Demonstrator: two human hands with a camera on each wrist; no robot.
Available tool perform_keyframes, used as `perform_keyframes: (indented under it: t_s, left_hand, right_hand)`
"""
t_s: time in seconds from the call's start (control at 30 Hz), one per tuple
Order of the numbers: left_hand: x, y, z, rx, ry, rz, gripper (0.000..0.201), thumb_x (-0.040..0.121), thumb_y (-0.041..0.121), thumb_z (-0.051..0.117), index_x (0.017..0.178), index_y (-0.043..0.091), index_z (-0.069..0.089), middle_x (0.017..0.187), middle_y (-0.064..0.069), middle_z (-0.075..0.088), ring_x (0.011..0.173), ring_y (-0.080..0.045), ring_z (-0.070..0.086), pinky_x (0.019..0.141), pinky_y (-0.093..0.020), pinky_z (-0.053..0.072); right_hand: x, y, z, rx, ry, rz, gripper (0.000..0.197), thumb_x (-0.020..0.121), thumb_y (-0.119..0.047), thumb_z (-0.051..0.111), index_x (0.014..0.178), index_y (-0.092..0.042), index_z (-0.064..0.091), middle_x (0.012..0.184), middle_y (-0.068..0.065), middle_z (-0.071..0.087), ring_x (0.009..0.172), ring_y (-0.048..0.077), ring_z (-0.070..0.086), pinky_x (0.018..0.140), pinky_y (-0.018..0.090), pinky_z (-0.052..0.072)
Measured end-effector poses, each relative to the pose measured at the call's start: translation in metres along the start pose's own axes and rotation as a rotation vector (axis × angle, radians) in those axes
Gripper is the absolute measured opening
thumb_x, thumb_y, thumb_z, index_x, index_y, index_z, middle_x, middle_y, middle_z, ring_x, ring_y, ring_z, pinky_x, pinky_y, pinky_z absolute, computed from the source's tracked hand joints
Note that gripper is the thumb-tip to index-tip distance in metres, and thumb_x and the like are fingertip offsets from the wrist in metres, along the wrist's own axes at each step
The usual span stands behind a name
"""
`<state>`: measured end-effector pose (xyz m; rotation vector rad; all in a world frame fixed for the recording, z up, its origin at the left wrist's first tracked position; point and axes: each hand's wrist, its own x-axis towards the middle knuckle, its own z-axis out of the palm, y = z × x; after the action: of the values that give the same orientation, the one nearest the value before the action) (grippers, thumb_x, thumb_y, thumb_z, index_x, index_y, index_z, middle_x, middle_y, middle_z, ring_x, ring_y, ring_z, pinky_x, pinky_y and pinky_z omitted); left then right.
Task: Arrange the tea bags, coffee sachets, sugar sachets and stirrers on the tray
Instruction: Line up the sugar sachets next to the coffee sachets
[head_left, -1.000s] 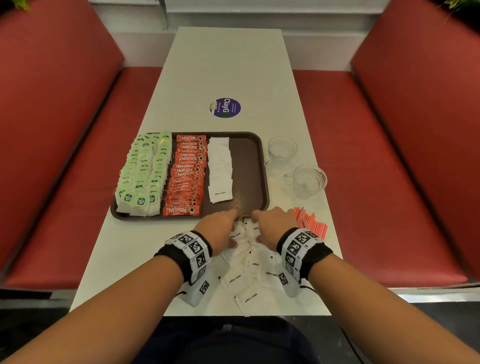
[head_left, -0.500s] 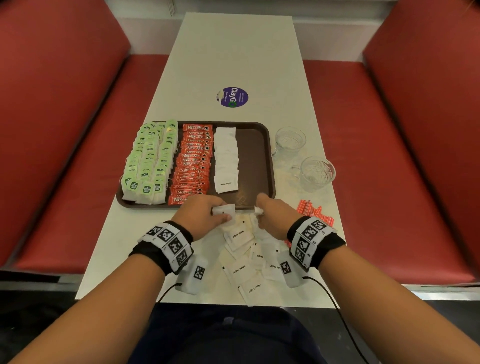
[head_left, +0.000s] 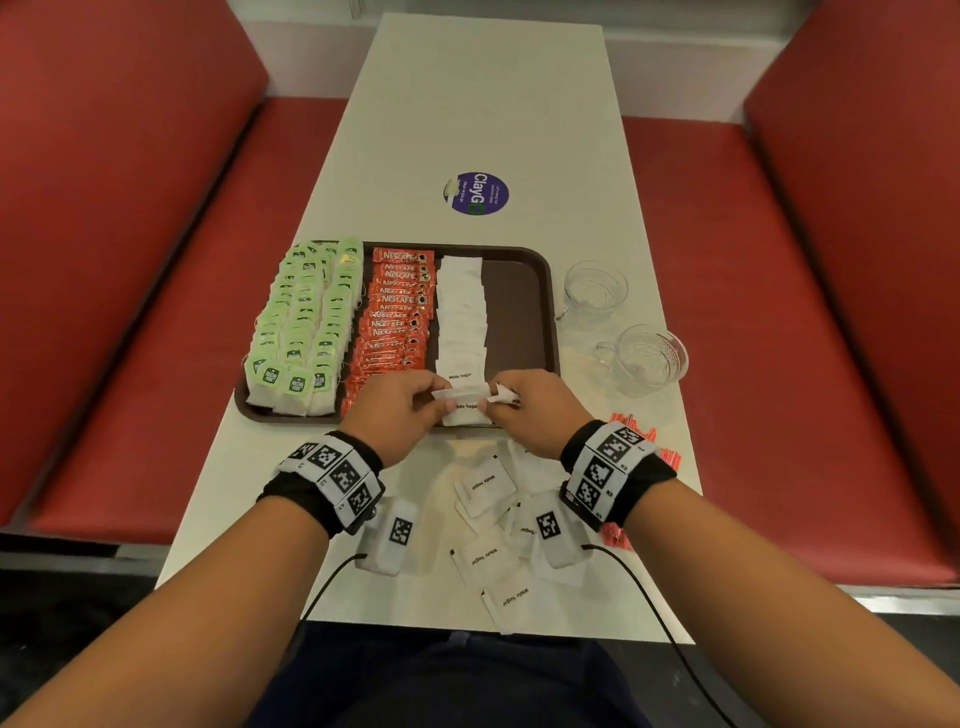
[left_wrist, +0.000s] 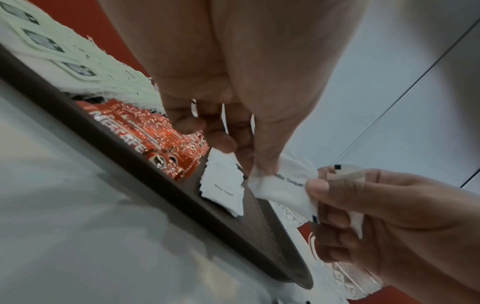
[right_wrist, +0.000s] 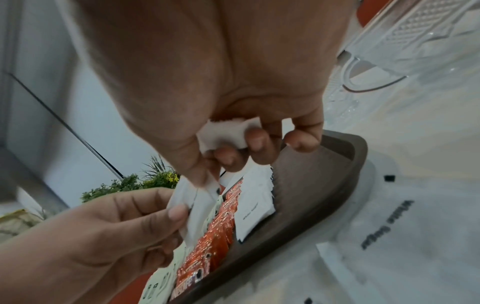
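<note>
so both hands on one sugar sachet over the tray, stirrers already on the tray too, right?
Not the stirrers: the head view shows them on the table right of the tray. Left hand and right hand do hold one sugar sachet over it.

- Two clear patterned glass cups with handles stand on the pale surface (head_left: 483, 104) beyond and to the right of the right hand (head_left: 535, 410): the nearer glass cup (head_left: 647, 358) sits just past that hand, the farther glass cup (head_left: 595, 288) just behind it, close together.
- A round purple ClayGo sticker (head_left: 476, 193) lies flat on the surface well beyond both hands, on the middle line.
- Red padded bench seats flank the surface: one bench (head_left: 130, 312) out past the left hand (head_left: 395, 410), the other bench (head_left: 810, 312) out past the right hand.
- A green leafy plant (right_wrist: 135, 183) with small yellow flowers shows in the right wrist view, above the left hand.
</note>
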<state>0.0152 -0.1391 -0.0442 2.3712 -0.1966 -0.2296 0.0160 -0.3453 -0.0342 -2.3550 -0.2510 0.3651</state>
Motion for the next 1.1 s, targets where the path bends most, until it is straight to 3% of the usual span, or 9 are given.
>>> perform_keyframes:
  t_s: [0.1, 0.2, 0.33, 0.5, 0.63, 0.77, 0.9, 1.03, 1.1]
  left_hand:
    - [0.021, -0.001, 0.001, 0.114, 0.025, -0.078, 0.011, 0.090, 0.029, 0.070, 0.100, 0.024, 0.072, 0.076, 0.012, 0.061, 0.076, -0.012, 0.058, 0.069, -0.025, 0.043]
    - [0.043, -0.001, 0.004, 0.211, 0.001, -0.139, 0.011, 0.088, 0.030, 0.071, 0.098, 0.025, 0.069, 0.072, 0.012, 0.056, 0.077, -0.015, 0.057, 0.071, -0.029, 0.045]
    - [0.062, -0.004, 0.010, 0.299, -0.067, -0.185, 0.029, 0.084, 0.033, 0.075, 0.108, 0.026, 0.059, 0.090, 0.004, 0.065, 0.088, -0.020, 0.063, 0.083, -0.037, 0.053]
    - [0.067, -0.006, 0.012, 0.455, -0.019, -0.176, 0.040, 0.080, 0.043, 0.077, 0.108, 0.026, 0.054, 0.094, 0.003, 0.064, 0.091, -0.023, 0.061, 0.086, -0.041, 0.052]
    - [0.064, -0.004, 0.010, 0.496, -0.069, -0.011, 0.031, 0.078, 0.046, 0.077, 0.100, 0.030, 0.062, 0.100, 0.005, 0.061, 0.095, -0.019, 0.056, 0.087, -0.038, 0.049]
    - [0.063, -0.001, 0.014, 0.639, -0.196, 0.129, 0.031, 0.082, 0.046, 0.072, 0.110, 0.034, 0.066, 0.113, 0.005, 0.058, 0.105, -0.020, 0.053, 0.091, -0.038, 0.044]
    - [0.069, 0.001, 0.013, 0.651, -0.174, 0.132, 0.028, 0.085, 0.044, 0.071, 0.109, 0.033, 0.065, 0.114, 0.004, 0.060, 0.106, -0.020, 0.053, 0.091, -0.038, 0.045]
    - [0.073, 0.004, 0.010, 0.633, -0.179, 0.126, 0.029, 0.085, 0.046, 0.070, 0.110, 0.033, 0.064, 0.114, 0.006, 0.059, 0.108, -0.019, 0.053, 0.094, -0.039, 0.044]
    - [0.073, 0.004, 0.007, 0.580, -0.179, 0.129, 0.036, 0.080, 0.051, 0.073, 0.110, 0.033, 0.064, 0.109, 0.008, 0.059, 0.104, -0.018, 0.053, 0.093, -0.039, 0.044]
  right_hand:
    - [0.008, 0.002, -0.002, 0.037, 0.062, 0.078, 0.014, 0.095, -0.032, 0.060, 0.095, -0.018, 0.059, 0.085, -0.002, 0.064, 0.075, 0.014, 0.059, 0.063, 0.029, 0.044]
    - [0.012, 0.002, -0.006, 0.150, 0.037, 0.147, 0.014, 0.095, -0.029, 0.052, 0.104, -0.020, 0.049, 0.084, 0.004, 0.063, 0.070, 0.020, 0.057, 0.064, 0.033, 0.046]
    - [0.015, 0.002, -0.011, 0.204, 0.008, 0.126, 0.009, 0.092, -0.027, 0.042, 0.093, -0.023, 0.049, 0.084, 0.011, 0.067, 0.074, 0.030, 0.060, 0.071, 0.043, 0.050]
    - [0.019, 0.002, -0.015, 0.255, -0.043, 0.162, 0.009, 0.100, -0.017, 0.037, 0.107, -0.015, 0.043, 0.071, 0.001, 0.044, 0.064, 0.017, 0.042, 0.062, 0.033, 0.036]
    - [0.023, 0.005, -0.015, 0.285, -0.047, 0.181, 0.005, 0.100, -0.017, 0.034, 0.101, -0.014, 0.037, 0.075, 0.002, 0.039, 0.067, 0.017, 0.038, 0.063, 0.033, 0.032]
    - [0.027, 0.002, -0.013, 0.296, -0.066, 0.197, 0.026, 0.093, -0.029, 0.036, 0.103, -0.006, 0.041, 0.079, 0.006, 0.046, 0.069, 0.019, 0.043, 0.065, 0.034, 0.037]
    - [0.029, 0.002, -0.011, 0.209, -0.062, 0.157, 0.015, 0.099, -0.017, 0.044, 0.106, -0.005, 0.047, 0.073, 0.001, 0.048, 0.063, 0.015, 0.043, 0.058, 0.030, 0.035]
    - [0.033, 0.007, -0.010, 0.168, -0.039, 0.116, 0.005, 0.090, -0.012, 0.055, 0.095, -0.012, 0.053, 0.071, 0.002, 0.053, 0.058, 0.015, 0.046, 0.056, 0.030, 0.039]
    - [0.035, 0.011, -0.011, 0.152, 0.013, 0.082, 0.010, 0.086, -0.013, 0.064, 0.087, -0.018, 0.055, 0.074, 0.000, 0.058, 0.061, 0.014, 0.050, 0.059, 0.031, 0.044]
